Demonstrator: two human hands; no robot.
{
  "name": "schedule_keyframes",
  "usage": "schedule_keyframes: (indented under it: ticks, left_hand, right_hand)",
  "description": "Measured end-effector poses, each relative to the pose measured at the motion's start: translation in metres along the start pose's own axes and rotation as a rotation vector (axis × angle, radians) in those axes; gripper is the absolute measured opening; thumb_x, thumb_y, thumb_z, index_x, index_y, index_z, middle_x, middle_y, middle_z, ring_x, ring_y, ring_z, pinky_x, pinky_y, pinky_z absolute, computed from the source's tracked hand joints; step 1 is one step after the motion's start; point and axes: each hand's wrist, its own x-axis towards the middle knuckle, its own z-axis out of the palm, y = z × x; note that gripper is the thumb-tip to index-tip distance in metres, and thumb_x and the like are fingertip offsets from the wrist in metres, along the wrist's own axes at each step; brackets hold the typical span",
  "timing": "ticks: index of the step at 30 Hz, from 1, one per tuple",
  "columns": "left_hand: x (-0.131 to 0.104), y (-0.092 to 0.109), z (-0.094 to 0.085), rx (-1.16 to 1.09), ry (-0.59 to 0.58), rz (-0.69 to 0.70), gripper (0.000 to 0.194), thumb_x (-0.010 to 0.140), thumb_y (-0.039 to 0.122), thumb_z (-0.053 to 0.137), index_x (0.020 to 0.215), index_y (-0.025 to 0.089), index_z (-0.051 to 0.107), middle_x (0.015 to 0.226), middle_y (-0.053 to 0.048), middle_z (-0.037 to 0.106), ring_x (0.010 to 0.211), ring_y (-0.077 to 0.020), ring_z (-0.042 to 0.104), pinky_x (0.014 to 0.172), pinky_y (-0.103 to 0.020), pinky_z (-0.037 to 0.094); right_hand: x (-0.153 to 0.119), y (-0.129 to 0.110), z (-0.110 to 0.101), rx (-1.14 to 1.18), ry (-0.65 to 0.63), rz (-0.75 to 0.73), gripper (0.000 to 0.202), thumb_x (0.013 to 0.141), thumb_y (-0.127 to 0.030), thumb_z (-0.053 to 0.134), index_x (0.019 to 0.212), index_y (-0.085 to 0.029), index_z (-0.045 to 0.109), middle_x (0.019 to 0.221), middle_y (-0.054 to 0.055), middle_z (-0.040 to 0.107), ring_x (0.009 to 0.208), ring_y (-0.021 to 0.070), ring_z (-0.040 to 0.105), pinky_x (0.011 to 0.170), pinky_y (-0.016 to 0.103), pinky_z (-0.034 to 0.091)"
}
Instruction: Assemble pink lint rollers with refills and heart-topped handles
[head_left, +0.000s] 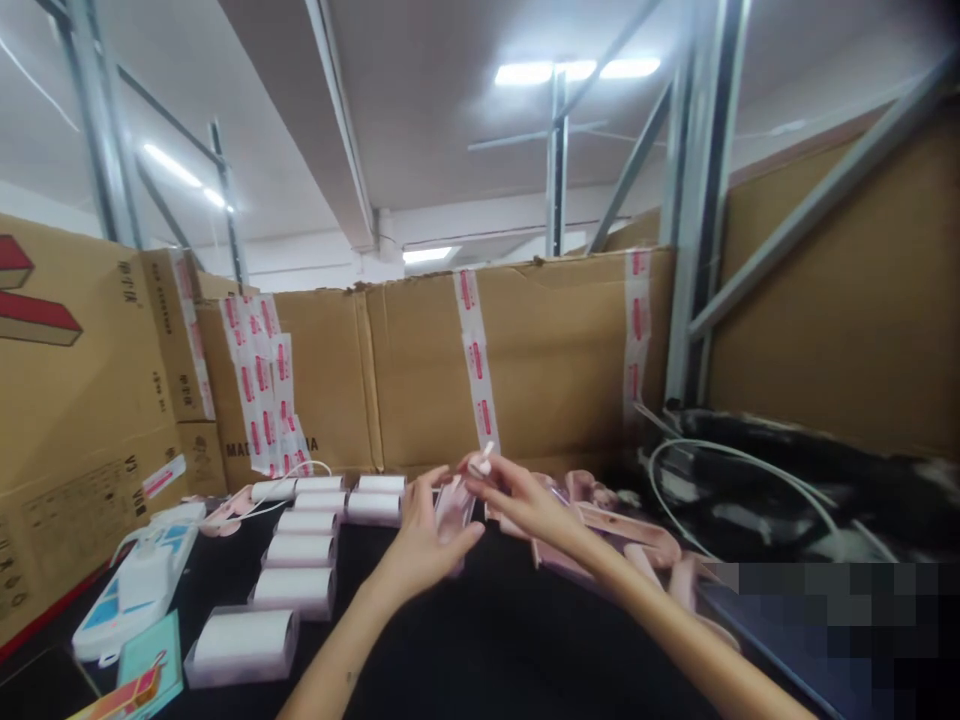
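Observation:
My left hand (421,548) is curled around a pale pink translucent case (453,508), its thumb stretched out along the near side. Pinched in the fingers of my right hand (521,500), just above that case, is a small white piece with a narrow tip (484,462); its exact kind cannot be made out. To the left of my hands, several white rounded pieces sit in translucent pinkish trays, the nearest tray (244,665) at the front. Several pink plastic parts (630,530) lie piled beyond and beneath my right forearm.
A white and blue power strip (142,580) lies at the left, with a teal card (154,660) in front. Cardboard walls (555,350) enclose the black work surface (450,650). A white cable (660,470) loops at the right near a metal upright (694,250).

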Motion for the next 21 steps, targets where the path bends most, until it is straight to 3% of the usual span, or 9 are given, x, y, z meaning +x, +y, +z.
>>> schedule_keyframes:
  ticks: [3,5,7,9,13,16,21]
  left_hand:
    - [-0.002,0.005,-0.002,-0.297,-0.367,-0.137,0.046,0.072,0.027,0.065,0.112,0.018,0.044,0.104,-0.009,0.06,0.091,-0.02,0.06,0.085,-0.036,0.046]
    - [-0.007,-0.001,0.002,-0.458,-0.523,-0.288,0.042,0.074,0.029,0.062,0.108,0.016,0.042,0.072,-0.001,0.063,0.058,-0.0136,0.06,0.061,-0.028,0.05]
    - [-0.014,-0.01,0.009,-0.495,-0.517,-0.395,0.035,0.078,0.032,0.056,0.105,0.016,0.04,0.048,0.007,0.052,0.038,-0.0099,0.05,0.045,-0.022,0.044]
    - [-0.021,-0.019,0.016,-0.439,-0.458,-0.426,0.028,0.08,0.033,0.051,0.1,0.015,0.042,0.04,0.011,0.044,0.032,-0.0081,0.042,0.038,-0.018,0.036]
    - [-0.024,-0.024,0.017,-0.352,-0.383,-0.397,0.016,0.078,0.03,0.048,0.085,0.016,0.044,0.04,0.012,0.038,0.03,-0.0052,0.035,0.035,-0.015,0.027]
    - [-0.023,-0.014,0.012,-0.298,-0.415,-0.377,0.01,0.077,0.026,0.046,0.078,0.017,0.043,0.046,0.01,0.037,0.035,-0.0044,0.032,0.037,-0.016,0.027]
    - [-0.026,0.005,0.009,0.064,-0.489,-0.271,0.002,0.071,0.017,0.046,0.072,0.017,0.048,0.059,0.005,0.046,0.051,-0.0077,0.038,0.048,-0.019,0.03]
  right_hand:
    - [-0.031,-0.022,0.023,0.254,-0.157,0.087,0.036,0.081,-0.042,0.057,0.108,-0.019,0.052,0.086,0.003,0.059,0.076,0.0147,0.057,0.066,0.026,0.047]
    - [-0.046,-0.025,0.033,0.425,-0.171,0.19,0.046,0.08,-0.041,0.057,0.118,-0.021,0.043,0.074,-0.002,0.053,0.053,0.0074,0.048,0.047,0.019,0.039]
    - [-0.057,-0.021,0.037,0.549,-0.129,0.287,0.052,0.08,-0.038,0.055,0.125,-0.023,0.033,0.061,-0.008,0.044,0.039,0.0034,0.032,0.037,0.015,0.026]
    - [-0.062,-0.015,0.036,0.571,-0.102,0.354,0.051,0.081,-0.029,0.05,0.126,-0.023,0.03,0.053,-0.012,0.036,0.036,0.0034,0.024,0.034,0.014,0.02]
    - [-0.065,-0.012,0.028,0.422,-0.15,0.459,0.052,0.078,-0.015,0.04,0.128,-0.02,0.028,0.05,-0.012,0.038,0.036,0.0047,0.03,0.036,0.014,0.024]
    - [-0.067,-0.014,0.027,0.319,-0.169,0.501,0.051,0.078,-0.014,0.039,0.128,-0.019,0.029,0.053,-0.011,0.039,0.04,0.005,0.033,0.039,0.015,0.026]
    - [-0.068,-0.019,0.023,0.343,-0.219,0.417,0.062,0.068,-0.01,0.048,0.127,-0.021,0.033,0.061,-0.008,0.041,0.052,0.0069,0.037,0.048,0.017,0.03]
